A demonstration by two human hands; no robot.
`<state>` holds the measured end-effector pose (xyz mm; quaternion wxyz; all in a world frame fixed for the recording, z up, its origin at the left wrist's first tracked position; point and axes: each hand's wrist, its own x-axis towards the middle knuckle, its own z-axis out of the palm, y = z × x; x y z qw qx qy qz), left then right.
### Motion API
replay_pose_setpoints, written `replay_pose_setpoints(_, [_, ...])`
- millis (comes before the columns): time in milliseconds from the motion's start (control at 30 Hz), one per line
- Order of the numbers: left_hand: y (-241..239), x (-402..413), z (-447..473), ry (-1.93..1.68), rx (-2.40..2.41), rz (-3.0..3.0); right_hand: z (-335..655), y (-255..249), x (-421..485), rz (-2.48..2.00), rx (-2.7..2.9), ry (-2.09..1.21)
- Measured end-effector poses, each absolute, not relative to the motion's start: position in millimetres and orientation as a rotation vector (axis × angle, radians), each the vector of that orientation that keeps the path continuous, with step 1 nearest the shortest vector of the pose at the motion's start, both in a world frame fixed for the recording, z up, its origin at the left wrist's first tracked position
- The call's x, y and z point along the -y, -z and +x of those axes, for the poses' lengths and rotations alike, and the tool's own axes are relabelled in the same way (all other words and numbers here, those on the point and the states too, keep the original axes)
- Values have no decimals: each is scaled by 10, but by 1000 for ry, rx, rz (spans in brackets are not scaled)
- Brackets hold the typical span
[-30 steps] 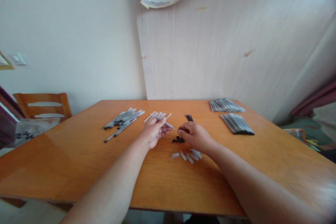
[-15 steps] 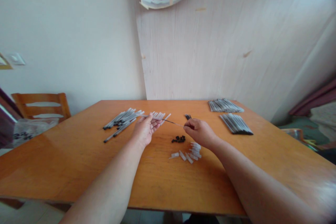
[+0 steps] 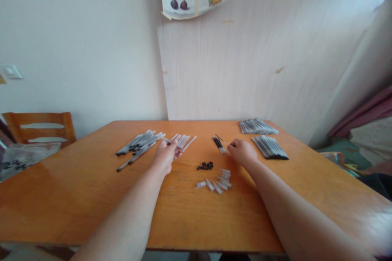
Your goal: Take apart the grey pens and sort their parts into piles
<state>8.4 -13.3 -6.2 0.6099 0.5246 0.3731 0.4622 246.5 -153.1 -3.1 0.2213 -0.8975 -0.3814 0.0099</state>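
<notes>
My left hand (image 3: 164,157) is closed on a translucent pen barrel (image 3: 179,145), which lies slantwise across the fingers. Pinched in my right hand (image 3: 243,152) is a thin dark pen refill (image 3: 219,137), its pale end toward the fingers. Just left of that hand lies a small bundle of black refills (image 3: 218,143). Several loose clear barrels (image 3: 183,139) rest beyond my left hand. Nearer to me, between the arms, sit small black plugs (image 3: 206,166) and a curved group of translucent pen caps (image 3: 217,186).
Black-ended pens (image 3: 137,145) lie in a loose heap on the left of the wooden table (image 3: 183,220). Two flat stacks, a nearer pen stack (image 3: 269,147) and a farther pen stack (image 3: 257,126), lie at right. A chair (image 3: 43,120) with a plastic bag stands left.
The refill that reached between both hands is now apart from the barrel. My right hand has carried it rightward, beside the refill bundle. My left hand still holds the barrel. The view has tilted upward slightly.
</notes>
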Motion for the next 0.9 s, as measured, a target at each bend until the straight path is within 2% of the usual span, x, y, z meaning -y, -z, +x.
replay_pose_setpoints(600, [183,70,72,-1019,-1006,1605,2517,139,1480,-2520,1099,-124])
replay_pose_setpoints(900, [342,-243,-5,-1110,-1324,1973,2526,126,1482,-2522,1095,-147])
